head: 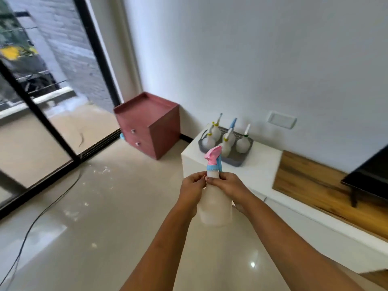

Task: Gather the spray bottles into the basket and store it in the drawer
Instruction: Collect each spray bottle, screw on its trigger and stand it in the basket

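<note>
I hold a large white spray bottle (215, 204) with a pink and blue trigger head upright in front of me, above the floor. My left hand (192, 190) grips its left side near the neck. My right hand (230, 189) grips its right side, fingers curled round the shoulder. Beyond it, a grey basket (235, 159) sits on the left end of a white cabinet (260, 164). Several white spray bottles (243, 141) with yellow, green and blue collars stand upright inside the basket.
A pink two-drawer cabinet (147, 124) stands in the corner by the wall, both drawers closed. A wooden top (315, 181) and a black screen (369, 173) lie to the right. A black cable (42, 213) runs across the glossy floor beside the sliding glass door (37, 106).
</note>
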